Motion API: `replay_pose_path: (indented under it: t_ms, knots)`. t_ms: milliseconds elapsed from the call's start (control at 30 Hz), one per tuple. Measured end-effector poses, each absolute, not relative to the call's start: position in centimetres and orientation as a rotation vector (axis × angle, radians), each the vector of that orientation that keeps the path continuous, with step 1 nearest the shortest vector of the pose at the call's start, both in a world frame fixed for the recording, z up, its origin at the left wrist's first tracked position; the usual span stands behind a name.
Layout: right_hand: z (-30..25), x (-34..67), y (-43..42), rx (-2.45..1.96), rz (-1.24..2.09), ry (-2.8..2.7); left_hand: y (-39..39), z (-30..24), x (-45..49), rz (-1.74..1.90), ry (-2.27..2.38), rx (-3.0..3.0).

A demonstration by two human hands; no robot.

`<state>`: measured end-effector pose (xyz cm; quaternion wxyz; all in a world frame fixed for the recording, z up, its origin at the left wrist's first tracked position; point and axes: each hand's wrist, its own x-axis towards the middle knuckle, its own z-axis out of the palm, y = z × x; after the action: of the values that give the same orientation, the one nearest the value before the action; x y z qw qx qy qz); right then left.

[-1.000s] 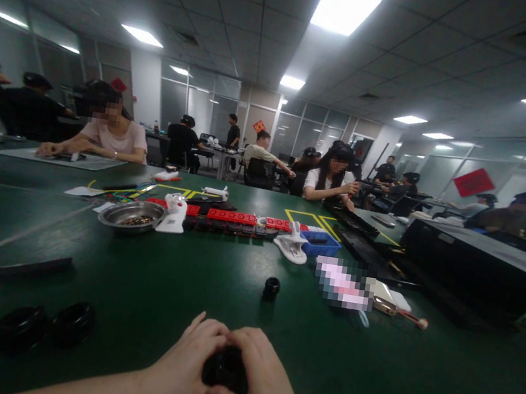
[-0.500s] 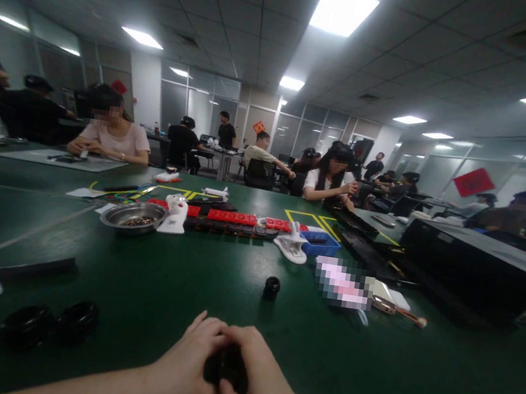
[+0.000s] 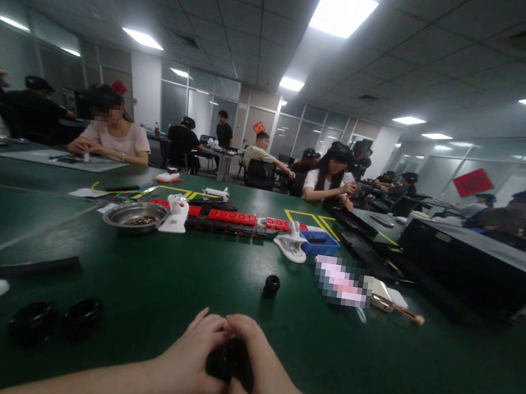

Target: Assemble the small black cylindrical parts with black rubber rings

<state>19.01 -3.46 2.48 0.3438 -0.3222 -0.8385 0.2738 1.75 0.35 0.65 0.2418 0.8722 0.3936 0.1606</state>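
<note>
At the near edge of the green table [image 3: 170,288], my left hand [image 3: 196,358] and my right hand [image 3: 260,378] close around a dark, rounded black part [image 3: 233,357]. My fingers meet over its top and my thumbs come together in front. Much of the part is hidden by my hands, so its exact kind does not show. Farther out stands a small black ring-shaped part [image 3: 271,285]. To the left of my forearm lie two larger glossy black ring-shaped parts, one [image 3: 33,321] beside the other [image 3: 83,317].
A metal bowl [image 3: 111,219] of small pieces sits beyond, near white stands [image 3: 291,244] and a row of red blocks [image 3: 233,217]. A blue tray [image 3: 329,250] and a large black case [image 3: 474,268] are to the right. Several people sit across the room.
My right hand has shifted slightly to the right and down, its thumb moving around the black part. The view has shifted a little. Both hands keep their grip.
</note>
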Motion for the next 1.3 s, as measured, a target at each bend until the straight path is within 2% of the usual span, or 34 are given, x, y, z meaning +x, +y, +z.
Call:
replay_pose_path:
  t_ms: [233,433,667,900,1133,1300]
  knots:
    - [2.24,18.65,-3.19,-1.127,0.591,-2.135,0.44,0.42,1.67,0.432,1.079,2.388]
    - [2.99,18.82,-3.63,-0.826,0.704,-2.192,0.18,0.79,1.90,0.430,1.083,2.407]
    - [2.40,18.76,-3.14,-1.123,0.617,-2.129,0.38,0.25,1.69,0.446,1.073,2.410]
    - [2.97,19.18,-3.45,-0.819,0.712,-2.163,0.35,0.29,1.64,0.482,1.074,2.396]
    - [2.38,18.62,-3.20,-1.129,0.583,-2.135,0.43,0.41,1.62,0.432,1.080,2.395]
    - [2.56,18.91,-3.39,-0.902,0.646,-2.176,0.30,0.51,1.73,0.424,1.081,2.413]
